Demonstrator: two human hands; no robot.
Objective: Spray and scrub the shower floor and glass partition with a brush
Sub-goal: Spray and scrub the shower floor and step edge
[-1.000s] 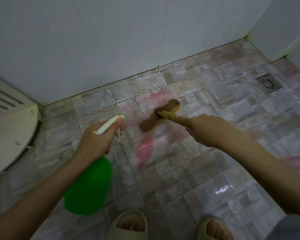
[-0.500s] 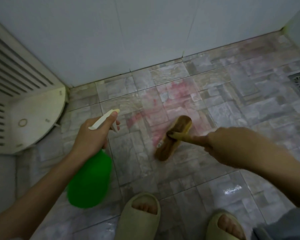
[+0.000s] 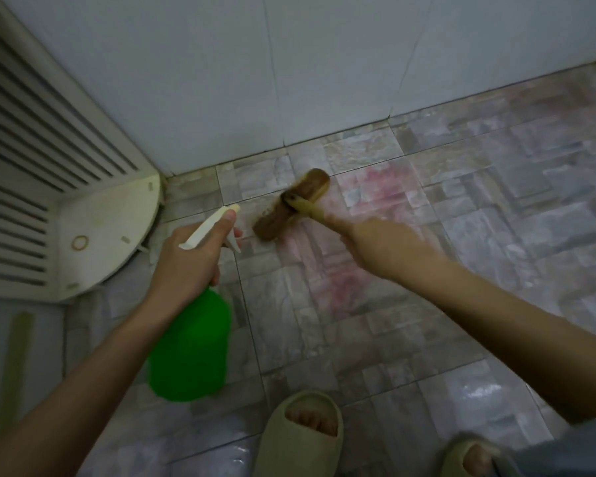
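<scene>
Floor [image 3: 496, 235]: mottled grey-pink stone-look tiles, wet sheen bottom right. Pink smear [image 3: 324, 270] across mid-frame. Brush [image 3: 291, 204] head down on tiles, upper centre, at smear's edge. Two beige slides [image 3: 301, 432] w/ feet in, bottom centre & right.

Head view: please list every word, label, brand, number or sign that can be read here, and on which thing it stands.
None: no text can be read in this view.
The green spray bottle in the left hand shows no label on its visible side.
The brush in the right hand is blurred; no mark shows.
The white corner shelf and the slippers bear no print.
</scene>
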